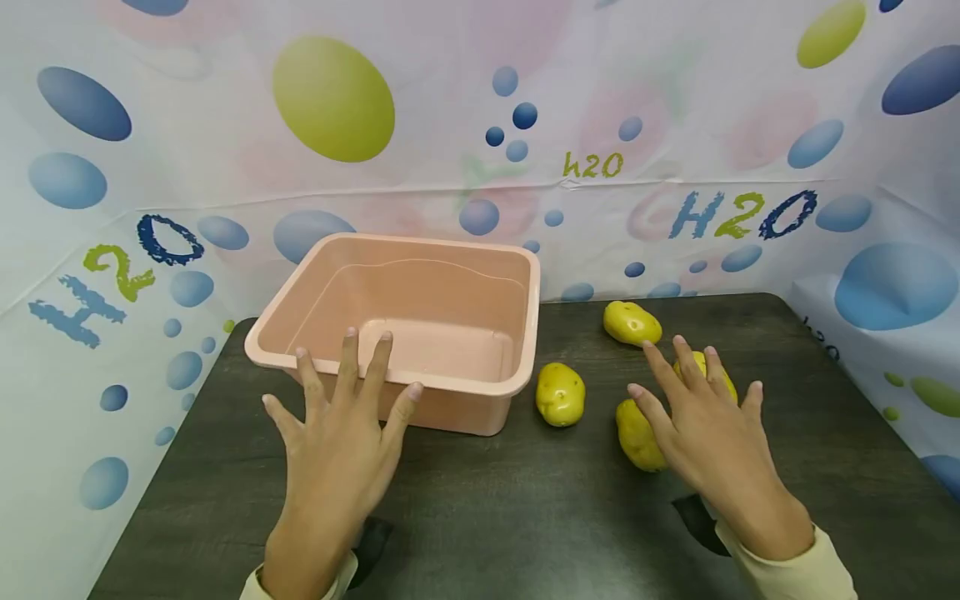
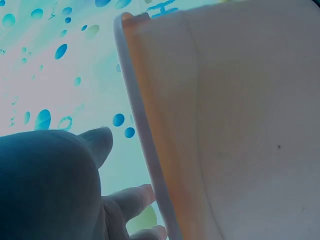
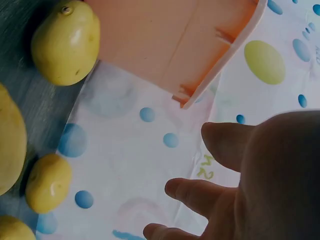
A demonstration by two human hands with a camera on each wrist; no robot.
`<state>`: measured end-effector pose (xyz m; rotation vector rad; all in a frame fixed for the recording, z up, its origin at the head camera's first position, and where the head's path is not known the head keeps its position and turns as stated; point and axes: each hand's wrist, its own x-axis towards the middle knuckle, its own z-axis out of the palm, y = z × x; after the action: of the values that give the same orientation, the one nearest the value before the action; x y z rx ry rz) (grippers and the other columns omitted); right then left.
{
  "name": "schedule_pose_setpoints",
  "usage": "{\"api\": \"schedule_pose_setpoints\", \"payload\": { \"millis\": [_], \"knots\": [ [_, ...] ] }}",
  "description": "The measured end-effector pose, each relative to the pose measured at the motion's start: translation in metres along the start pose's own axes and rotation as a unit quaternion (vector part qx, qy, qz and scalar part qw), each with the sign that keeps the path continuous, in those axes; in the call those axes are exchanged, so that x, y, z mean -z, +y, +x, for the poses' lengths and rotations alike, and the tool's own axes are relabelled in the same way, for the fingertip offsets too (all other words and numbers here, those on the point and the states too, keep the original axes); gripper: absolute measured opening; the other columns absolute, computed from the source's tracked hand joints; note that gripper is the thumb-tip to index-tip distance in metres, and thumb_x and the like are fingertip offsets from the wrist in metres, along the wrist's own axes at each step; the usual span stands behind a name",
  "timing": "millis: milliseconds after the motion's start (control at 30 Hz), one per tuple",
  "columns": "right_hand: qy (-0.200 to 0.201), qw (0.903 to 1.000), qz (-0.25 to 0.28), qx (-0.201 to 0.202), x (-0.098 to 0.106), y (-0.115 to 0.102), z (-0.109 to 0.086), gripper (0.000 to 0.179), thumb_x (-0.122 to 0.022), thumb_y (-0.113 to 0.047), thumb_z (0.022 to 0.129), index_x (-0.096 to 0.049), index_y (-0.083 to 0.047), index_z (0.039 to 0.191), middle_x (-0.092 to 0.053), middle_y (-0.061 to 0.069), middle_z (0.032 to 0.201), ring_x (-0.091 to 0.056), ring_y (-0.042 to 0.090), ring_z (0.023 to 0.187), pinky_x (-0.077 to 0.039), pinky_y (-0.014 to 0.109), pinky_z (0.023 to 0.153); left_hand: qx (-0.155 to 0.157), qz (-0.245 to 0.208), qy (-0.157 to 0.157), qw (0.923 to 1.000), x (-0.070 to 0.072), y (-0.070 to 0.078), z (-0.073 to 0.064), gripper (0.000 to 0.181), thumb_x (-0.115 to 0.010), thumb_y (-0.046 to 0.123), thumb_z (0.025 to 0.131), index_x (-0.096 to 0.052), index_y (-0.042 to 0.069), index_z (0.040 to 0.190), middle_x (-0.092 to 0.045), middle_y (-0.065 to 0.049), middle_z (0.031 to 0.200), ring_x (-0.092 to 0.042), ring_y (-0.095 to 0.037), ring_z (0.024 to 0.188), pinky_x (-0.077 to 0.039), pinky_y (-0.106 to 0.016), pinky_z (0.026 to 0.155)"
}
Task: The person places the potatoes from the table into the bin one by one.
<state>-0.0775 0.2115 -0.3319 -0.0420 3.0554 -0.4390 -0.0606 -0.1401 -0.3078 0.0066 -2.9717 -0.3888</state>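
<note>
A pink plastic basin (image 1: pixel 435 411) stands on the dark table, left of centre, its inside bare. My left hand (image 1: pixel 333 450) is spread in front of it, fingertips overlapping its near rim in the head view; nothing is in its grasp. My right hand (image 1: pixel 712 425) is spread above the yellow potatoes on the right and holds nothing. One potato (image 1: pixel 560 395) lies beside the basin, another (image 1: pixel 632 323) farther back. A third potato (image 1: pixel 637 437) sits left of my right hand, partly covered by it, and one more potato (image 1: pixel 699 363) is mostly hidden behind the fingers.
The dark wooden table (image 1: pixel 480 517) reaches back to a white sheet (image 1: pixel 450 67) with blue and green ovals and H2O lettering, which hangs behind and along both sides. Light sleeves cover my forearms, and dark straps show under both wrists.
</note>
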Motion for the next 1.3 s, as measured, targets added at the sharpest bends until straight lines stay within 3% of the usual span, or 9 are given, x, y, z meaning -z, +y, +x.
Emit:
{"api": "schedule_pose_setpoints", "payload": {
  "millis": [300,500,833,1033,1300],
  "knots": [
    [-0.001,0.9999,0.002,-0.010,-0.004,0.013,0.006,0.073,-0.029,-0.063,0.109,-0.024,-0.019,0.168,-0.010,0.028,0.173,-0.008,0.060,0.155,-0.011,0.090,0.108,-0.002,0.005,0.036,0.9993,0.010,-0.023,0.006,0.070,-0.030,0.066,0.108,-0.027,0.030,0.167,-0.016,-0.020,0.175,0.002,-0.063,0.154,0.000,-0.096,0.104],
    [0.006,0.9999,0.004,-0.014,-0.010,0.029,0.009,0.072,-0.032,-0.062,0.109,-0.030,-0.017,0.166,-0.015,0.031,0.171,-0.015,0.062,0.152,-0.016,0.089,0.107,-0.002,0.009,0.040,0.9992,0.011,-0.041,0.013,0.070,-0.033,0.066,0.107,-0.027,0.029,0.167,-0.014,-0.021,0.175,0.000,-0.065,0.153,-0.002,-0.096,0.103],
    [0.063,0.9979,0.000,0.013,-0.017,0.048,0.018,0.062,-0.051,-0.045,0.109,-0.042,-0.010,0.160,-0.032,0.035,0.163,-0.032,0.064,0.144,-0.027,0.087,0.105,-0.017,-0.022,0.050,0.9984,0.009,-0.074,0.020,0.070,-0.047,0.060,0.106,-0.027,0.033,0.166,-0.009,-0.020,0.176,-0.008,-0.061,0.155,-0.013,-0.092,0.107],
    [0.113,0.9934,0.003,0.018,-0.023,0.064,0.019,0.059,-0.064,-0.033,0.105,-0.049,-0.005,0.154,-0.043,0.037,0.155,-0.046,0.062,0.132,-0.048,0.078,0.086,-0.034,-0.056,0.078,0.9948,0.008,-0.096,0.029,0.068,-0.058,0.052,0.104,-0.033,0.032,0.164,-0.011,-0.020,0.176,-0.019,-0.057,0.155,-0.023,-0.087,0.109],
    [0.150,0.9882,0.019,0.025,-0.032,0.084,0.026,0.061,-0.072,-0.027,0.100,-0.051,-0.001,0.150,-0.047,0.039,0.149,-0.051,0.064,0.121,-0.048,0.077,0.083,-0.031,-0.074,0.112,0.9904,0.006,-0.122,0.036,0.067,-0.060,0.051,0.102,-0.039,0.030,0.162,-0.017,-0.019,0.175,-0.022,-0.058,0.154,-0.023,-0.089,0.107]
  ]
}}
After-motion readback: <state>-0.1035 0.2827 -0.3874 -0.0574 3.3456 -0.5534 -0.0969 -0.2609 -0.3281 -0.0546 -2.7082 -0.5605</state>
